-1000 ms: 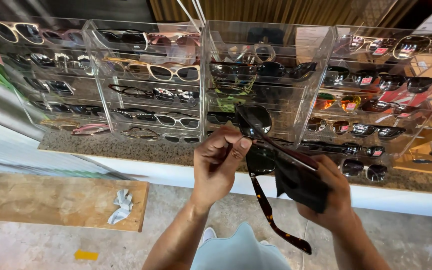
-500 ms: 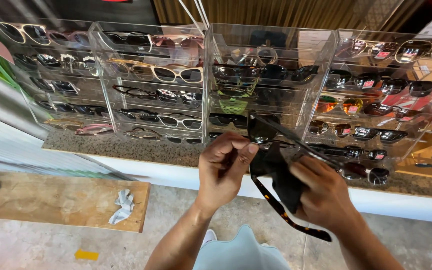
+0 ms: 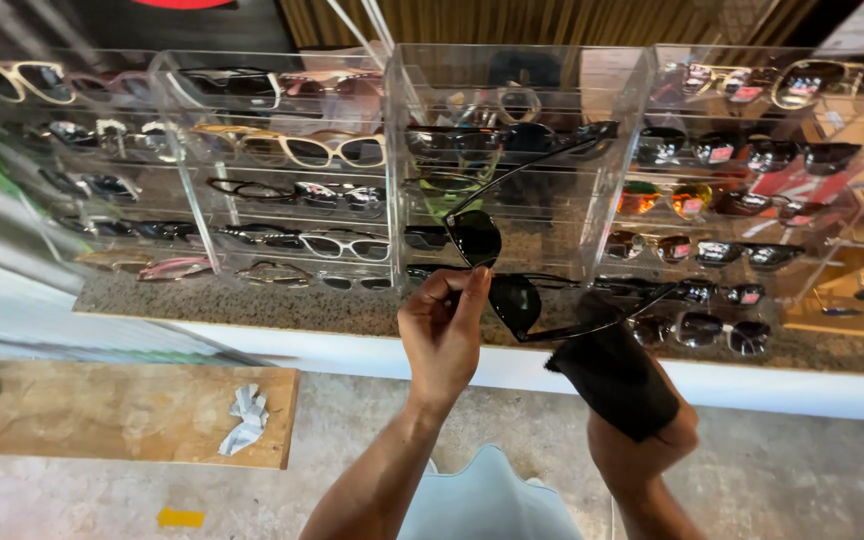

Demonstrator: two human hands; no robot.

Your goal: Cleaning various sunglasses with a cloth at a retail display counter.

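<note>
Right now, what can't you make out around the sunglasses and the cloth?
Head view only:
- Right hand: fingers hidden behind the black cloth.
- Sunglasses in the left hand: bridge covered by fingertips.
- Display cases: upper left blurred, right end cut off by the frame edge.

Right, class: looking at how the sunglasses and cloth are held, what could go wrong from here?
1. The left hand pinches the sunglasses right at a lens, so it may smudge.
2. Only that pinch holds them, above a hard floor; a slip could drop them.
3. The open arms point toward the clear display cases and might knock them.
4. The right hand grips the dark cloth.
</note>
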